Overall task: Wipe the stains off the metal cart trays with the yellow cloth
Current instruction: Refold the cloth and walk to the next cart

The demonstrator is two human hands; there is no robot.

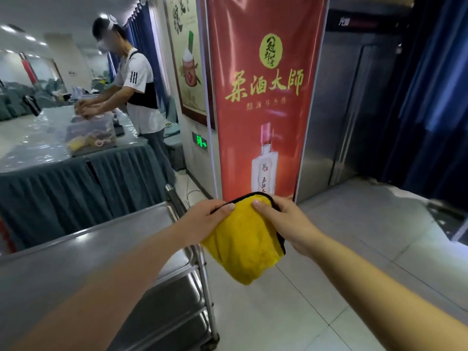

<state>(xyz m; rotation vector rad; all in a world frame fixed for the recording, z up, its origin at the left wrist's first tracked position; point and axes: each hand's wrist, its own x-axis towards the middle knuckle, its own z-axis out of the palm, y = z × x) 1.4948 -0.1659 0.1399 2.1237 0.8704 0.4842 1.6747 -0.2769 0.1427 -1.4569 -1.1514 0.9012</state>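
Currently left hand (207, 216) and right hand (283, 219) each pinch the yellow cloth (243, 247) top edge, probably folding it, off the cart tray (76, 257) at 9 o'clock.

A red banner (263, 97) with yellow characters and a pictured bottle stands in the middle, in front of a pale wall. Left of it hangs a framed poster (188, 59), with a green exit sign (200, 142) low on the wall below. Right of the banner are steel doors (347, 110), then a dark blue curtain (435, 97) at the far right. The floor (354, 249) is pale glossy tile. On the left stands a long table (38, 143) with a shiny cover and grey-blue skirt; a person (138, 89) in a white shirt leans over a clear box (91, 134) on it. Ceiling lights (10, 29) glow far left.
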